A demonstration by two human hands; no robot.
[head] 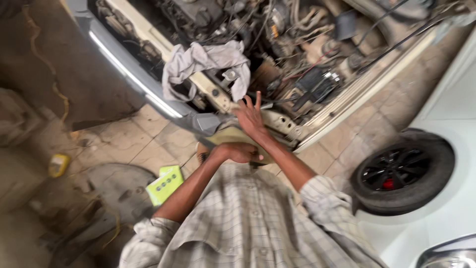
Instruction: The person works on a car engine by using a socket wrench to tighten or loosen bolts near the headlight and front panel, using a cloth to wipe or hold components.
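Tiled workshop floor surrounds an open engine bay, seen from the head camera. Grey rag lies draped over the front crossmember. Right hand, fingers spread wide and holding nothing, rests on the car's front edge just below the rag. Left hand is curled closed against a tan panel (grip blurred). Black wheel stands at right.

Workshop floor beside an open engine bay.
A grey rag drapes over the front crossmember; a black wheel with a red hub stands on the tiled floor beside a white car body. A lime-green box and yellow container lie on the floor, well apart.
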